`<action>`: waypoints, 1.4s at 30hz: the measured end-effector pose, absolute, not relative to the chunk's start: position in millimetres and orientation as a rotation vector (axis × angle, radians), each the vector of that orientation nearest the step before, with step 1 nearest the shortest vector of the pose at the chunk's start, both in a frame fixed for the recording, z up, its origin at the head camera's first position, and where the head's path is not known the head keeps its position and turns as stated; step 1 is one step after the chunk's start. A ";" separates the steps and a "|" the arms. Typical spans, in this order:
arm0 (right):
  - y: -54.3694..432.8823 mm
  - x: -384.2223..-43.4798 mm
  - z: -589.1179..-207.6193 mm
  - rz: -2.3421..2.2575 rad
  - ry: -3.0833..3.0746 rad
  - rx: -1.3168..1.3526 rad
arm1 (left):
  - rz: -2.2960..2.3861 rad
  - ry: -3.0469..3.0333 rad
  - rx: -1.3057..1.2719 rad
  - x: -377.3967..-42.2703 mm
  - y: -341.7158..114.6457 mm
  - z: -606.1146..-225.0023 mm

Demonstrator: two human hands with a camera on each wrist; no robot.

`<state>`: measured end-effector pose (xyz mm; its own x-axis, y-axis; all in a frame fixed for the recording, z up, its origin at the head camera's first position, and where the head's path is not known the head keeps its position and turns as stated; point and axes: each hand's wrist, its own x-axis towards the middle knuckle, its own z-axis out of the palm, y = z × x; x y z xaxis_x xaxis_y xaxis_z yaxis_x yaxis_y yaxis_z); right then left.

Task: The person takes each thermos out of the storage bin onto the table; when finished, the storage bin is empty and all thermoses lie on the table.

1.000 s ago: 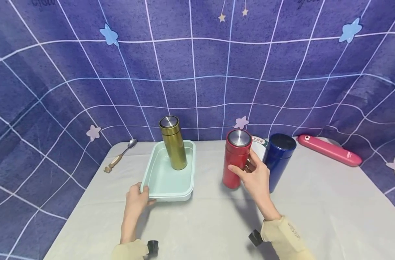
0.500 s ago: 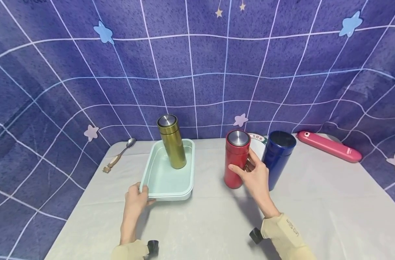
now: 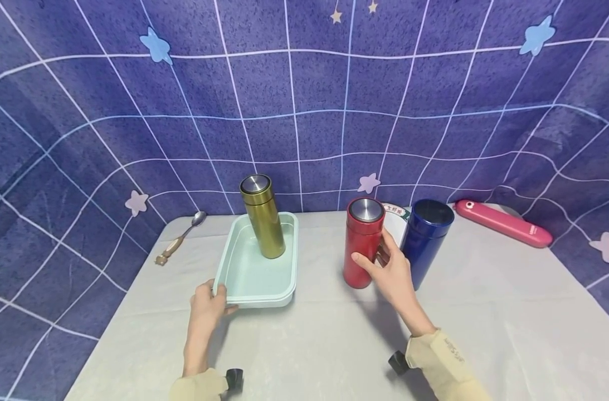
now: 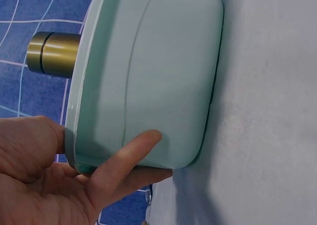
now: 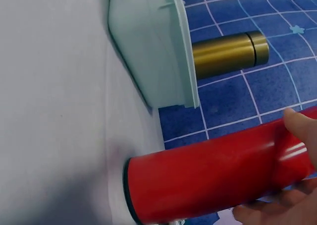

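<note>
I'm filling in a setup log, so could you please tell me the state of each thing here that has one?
Tray: uncovered, near-left corner gripped by the left hand
Gold flask: capped, upright in the tray
Red flask: capped, upright, held by the right hand
Blue flask: upright, seemingly capped
Spoon: lying on the table
Pink case: lying down
White item: partly hidden, state unclear

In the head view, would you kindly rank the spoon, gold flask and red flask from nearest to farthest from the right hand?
1. Red flask: held in the right hand.
2. Gold flask: left, in the green tray.
3. Spoon: left of the tray.
</note>
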<state>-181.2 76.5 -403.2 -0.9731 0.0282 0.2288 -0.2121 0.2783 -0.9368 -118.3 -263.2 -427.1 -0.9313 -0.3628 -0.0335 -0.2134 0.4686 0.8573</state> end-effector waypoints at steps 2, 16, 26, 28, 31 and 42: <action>77.8 -177.7 -402.1 1.768 -2.391 0.200 | -1.461 -2.561 0.508 -117.9 -264.7 -426.9; 86.5 -143.9 -404.0 1.818 -2.441 0.300 | -1.436 -2.544 0.516 -118.1 -272.3 -427.7; 84.3 -116.3 -397.8 1.861 -2.375 0.402 | -1.412 -2.548 0.494 -127.2 -283.5 -446.2; 82.0 -112.2 -396.7 1.871 -2.359 0.429 | -1.423 -2.545 0.500 -124.1 -278.9 -438.2; 77.7 -108.3 -394.8 1.886 -2.346 0.462 | -1.425 -2.537 0.509 -119.7 -272.2 -428.0; 57.5 -112.8 -393.3 1.963 -2.332 0.528 | -1.420 -2.551 0.486 -125.2 -276.3 -446.2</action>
